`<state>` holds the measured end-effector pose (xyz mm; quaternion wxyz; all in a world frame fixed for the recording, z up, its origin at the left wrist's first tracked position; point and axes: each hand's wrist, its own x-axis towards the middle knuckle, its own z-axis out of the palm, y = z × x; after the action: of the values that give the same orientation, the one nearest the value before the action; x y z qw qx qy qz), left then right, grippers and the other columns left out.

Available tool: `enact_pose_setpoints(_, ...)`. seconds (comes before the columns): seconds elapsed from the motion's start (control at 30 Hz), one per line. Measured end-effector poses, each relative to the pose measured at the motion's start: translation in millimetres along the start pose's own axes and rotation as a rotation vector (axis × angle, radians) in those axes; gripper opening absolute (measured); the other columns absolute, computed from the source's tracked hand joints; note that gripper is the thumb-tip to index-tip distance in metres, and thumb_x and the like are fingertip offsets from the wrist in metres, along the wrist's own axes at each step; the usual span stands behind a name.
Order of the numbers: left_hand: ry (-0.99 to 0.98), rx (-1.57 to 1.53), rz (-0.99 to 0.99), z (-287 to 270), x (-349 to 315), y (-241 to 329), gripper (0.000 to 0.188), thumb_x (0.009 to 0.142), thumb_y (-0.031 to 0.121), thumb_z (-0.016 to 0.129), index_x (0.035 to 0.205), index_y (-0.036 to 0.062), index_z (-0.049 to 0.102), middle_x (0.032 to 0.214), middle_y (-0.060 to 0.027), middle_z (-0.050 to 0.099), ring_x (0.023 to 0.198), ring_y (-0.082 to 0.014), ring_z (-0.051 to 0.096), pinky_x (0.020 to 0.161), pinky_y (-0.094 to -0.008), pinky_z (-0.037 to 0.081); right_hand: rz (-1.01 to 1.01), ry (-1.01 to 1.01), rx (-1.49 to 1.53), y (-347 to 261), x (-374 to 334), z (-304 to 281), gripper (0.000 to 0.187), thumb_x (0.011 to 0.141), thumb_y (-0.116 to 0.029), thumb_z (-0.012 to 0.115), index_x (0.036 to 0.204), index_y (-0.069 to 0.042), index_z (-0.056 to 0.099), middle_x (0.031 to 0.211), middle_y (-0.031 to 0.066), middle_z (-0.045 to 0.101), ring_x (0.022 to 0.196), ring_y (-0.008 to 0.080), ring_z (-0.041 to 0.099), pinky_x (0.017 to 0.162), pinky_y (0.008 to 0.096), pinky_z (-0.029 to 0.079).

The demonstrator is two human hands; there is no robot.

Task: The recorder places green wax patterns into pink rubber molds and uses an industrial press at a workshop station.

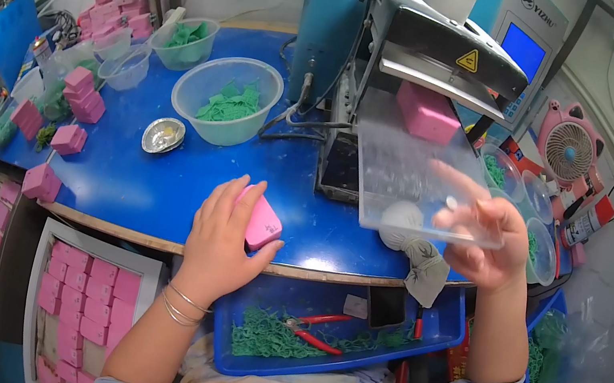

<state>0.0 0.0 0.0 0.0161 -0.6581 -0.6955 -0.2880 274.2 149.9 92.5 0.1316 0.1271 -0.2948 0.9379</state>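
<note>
My left hand (pixel 222 238) is closed round a small pink block (pixel 263 222) on the blue table near its front edge. The fingers lie over its left side, and the thumb is at its near corner. My right hand (pixel 483 233) is raised at the lower right of a clear plastic panel (pixel 398 178) on the press (pixel 445 44). Its forefinger points left, seen through the panel, and the other fingers are curled. A small pale spot shows at the fingertips; I cannot make out what it is. Another pink block (pixel 427 114) sits under the press head.
Green scraps fill a large clear bowl (pixel 226 101); a small metal dish (pixel 164 135) stands beside it. Pink blocks (pixel 85 96) are stacked at the left. A blue tray (pixel 415 323) below holds red-handled pliers (pixel 316 331). A pink fan (pixel 570 146) stands at the right.
</note>
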Motion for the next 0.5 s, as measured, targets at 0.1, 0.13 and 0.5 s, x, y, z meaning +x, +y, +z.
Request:
enact_pose_setpoints(0.1,0.182,0.084,-0.018,-3.3,0.0,5.2,0.087,0.064,0.033,0.077,0.132,0.0026,0.034,0.128,-0.0193,0.041,0.120,-0.0358,0.036,0.101,-0.0430,0.029,-0.166,0.379,-0.217,2.0,10.6,16.8,0.056,0.090,-0.018,0.045,0.136,0.005,0.023,0.113,0.0307,0.053,0.088,0.0304,0.064,0.067,0.0316,0.055)
enact_pose_setpoints(0.13,0.205,0.081,-0.046,-3.3,1.1,4.3,0.088,0.063,0.034,0.078,0.132,0.0015,0.034,0.127,-0.0196,0.041,0.118,-0.0353,0.037,0.099,-0.0432,0.030,-0.301,0.626,-0.307,7.2,18.2,22.0,0.050,0.091,-0.016,0.043,0.133,0.006,0.029,0.112,0.0300,0.054,0.085,0.0270,0.064,0.067,0.0302,0.055)
enact_pose_setpoints(0.5,0.287,-0.092,0.060,1.1,-10.0,-3.8,0.088,0.055,0.028,0.081,0.127,-0.0008,0.039,0.118,-0.0170,0.050,0.101,-0.0343,0.050,0.087,-0.0417,0.039,-0.437,0.919,-0.843,4.8,2.9,-25.3,0.036,0.095,-0.032,0.044,0.094,0.001,0.059,0.066,0.0037,0.061,0.044,0.0078,0.049,0.041,0.0198,0.039)
